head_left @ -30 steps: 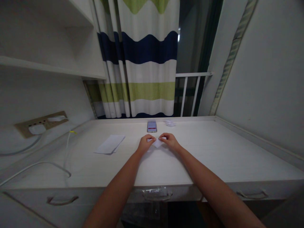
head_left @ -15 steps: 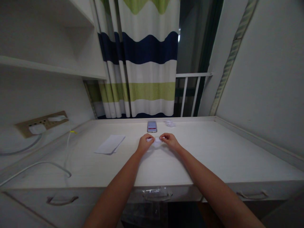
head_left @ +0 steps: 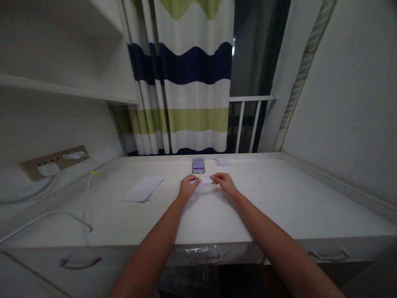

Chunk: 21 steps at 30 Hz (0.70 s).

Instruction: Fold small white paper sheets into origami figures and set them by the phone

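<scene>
Between my two hands is a small folded piece of white paper (head_left: pixel 206 181), a little above the desk. My left hand (head_left: pixel 187 187) pinches its left side, with the fingers closed. At the right end, my right hand (head_left: pixel 223 182) grips it between thumb and fingertips. Just beyond the hands lies a phone (head_left: pixel 198 166) with its screen lit. Behind the right hand rests a small folded white paper piece (head_left: pixel 221 162); its exact shape is too small to make out.
White paper sheets (head_left: pixel 143 189) lie left of my hands on the white desk (head_left: pixel 273 198). A white cable (head_left: pixel 66 213) crosses the desk's left side below a wall socket panel (head_left: pixel 56 161). A striped curtain (head_left: pixel 195 95) hangs behind the desk, and a shelf (head_left: pixel 68 91) juts out at upper left.
My hands have drawn slightly apart, so a longer strip of the folded paper shows between them. The phone, the sheets and the other paper piece stay in place.
</scene>
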Available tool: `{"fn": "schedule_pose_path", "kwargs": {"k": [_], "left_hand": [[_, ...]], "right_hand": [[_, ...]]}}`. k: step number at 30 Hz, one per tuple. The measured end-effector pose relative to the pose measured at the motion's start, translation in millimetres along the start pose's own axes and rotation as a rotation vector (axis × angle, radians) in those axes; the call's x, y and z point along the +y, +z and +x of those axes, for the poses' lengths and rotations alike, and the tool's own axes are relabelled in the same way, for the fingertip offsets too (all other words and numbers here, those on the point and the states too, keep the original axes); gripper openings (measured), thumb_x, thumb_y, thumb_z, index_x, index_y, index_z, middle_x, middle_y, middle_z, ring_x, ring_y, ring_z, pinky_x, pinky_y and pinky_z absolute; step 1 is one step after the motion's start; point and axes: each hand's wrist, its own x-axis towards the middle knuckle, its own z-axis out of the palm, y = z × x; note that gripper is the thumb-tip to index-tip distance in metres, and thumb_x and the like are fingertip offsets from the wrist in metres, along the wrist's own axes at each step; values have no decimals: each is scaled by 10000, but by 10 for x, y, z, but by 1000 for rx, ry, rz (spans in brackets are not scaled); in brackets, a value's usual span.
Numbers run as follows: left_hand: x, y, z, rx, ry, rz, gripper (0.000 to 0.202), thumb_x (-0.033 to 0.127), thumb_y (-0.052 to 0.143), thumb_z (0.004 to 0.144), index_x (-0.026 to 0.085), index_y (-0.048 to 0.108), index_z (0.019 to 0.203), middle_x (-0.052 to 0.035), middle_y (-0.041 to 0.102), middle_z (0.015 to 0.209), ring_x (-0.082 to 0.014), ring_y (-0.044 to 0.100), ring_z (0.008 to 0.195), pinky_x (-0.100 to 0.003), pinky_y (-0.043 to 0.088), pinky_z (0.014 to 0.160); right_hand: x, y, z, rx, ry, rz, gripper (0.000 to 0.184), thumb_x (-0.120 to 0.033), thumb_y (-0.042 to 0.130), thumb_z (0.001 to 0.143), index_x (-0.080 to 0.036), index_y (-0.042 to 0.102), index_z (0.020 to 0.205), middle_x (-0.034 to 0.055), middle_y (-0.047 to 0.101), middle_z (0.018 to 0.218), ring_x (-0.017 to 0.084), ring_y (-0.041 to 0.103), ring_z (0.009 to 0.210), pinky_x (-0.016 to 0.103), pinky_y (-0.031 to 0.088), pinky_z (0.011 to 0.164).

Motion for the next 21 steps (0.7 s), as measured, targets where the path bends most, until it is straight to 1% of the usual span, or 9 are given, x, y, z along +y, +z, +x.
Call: {"fn": "schedule_pose_path", "kwargs": {"k": [6, 10, 13, 17, 21], "left_hand": [[12, -6, -6, -16, -2, -16, 85, 190, 557, 649, 143, 586, 585, 5, 549, 613, -114, 507, 634, -230, 385, 637], [27, -7, -10, -29, 3, -14, 91, 202, 561, 649, 144, 591, 586, 5, 550, 605, -117, 505, 637, -230, 385, 634], [23, -5, -10, -40, 4, -18, 99, 212, 564, 649, 141, 595, 586, -2, 557, 610, -120, 507, 640, -234, 387, 637], [17, 3, -18, -86, 10, -20, 107, 229, 569, 650, 142, 605, 598, -9, 565, 622, -124, 516, 648, -236, 394, 642], [25, 12, -26, -119, -18, -39, 112, 243, 583, 635, 141, 614, 599, -17, 583, 633, -130, 529, 655, -239, 398, 643]], "right_hand": [[13, -3, 4, -3, -29, 16, 264, -409, 599, 595, -151, 558, 558, -24, 513, 461, 78, 427, 446, 212, 336, 465], [-6, 7, -3, -10, 0, 65, 267, -415, 602, 584, -153, 555, 579, -30, 505, 472, 80, 442, 458, 211, 352, 469], [-13, 23, -14, -27, 23, 76, 264, -411, 608, 580, -151, 571, 608, -20, 530, 518, 86, 467, 489, 214, 373, 480], [1, 51, -36, -89, 33, -9, 247, -365, 636, 565, -141, 616, 667, -14, 544, 523, 85, 462, 481, 217, 375, 478], [6, 52, -50, -112, 8, -77, 228, -346, 635, 576, -134, 633, 659, -8, 551, 511, 81, 454, 465, 216, 363, 469]]}}
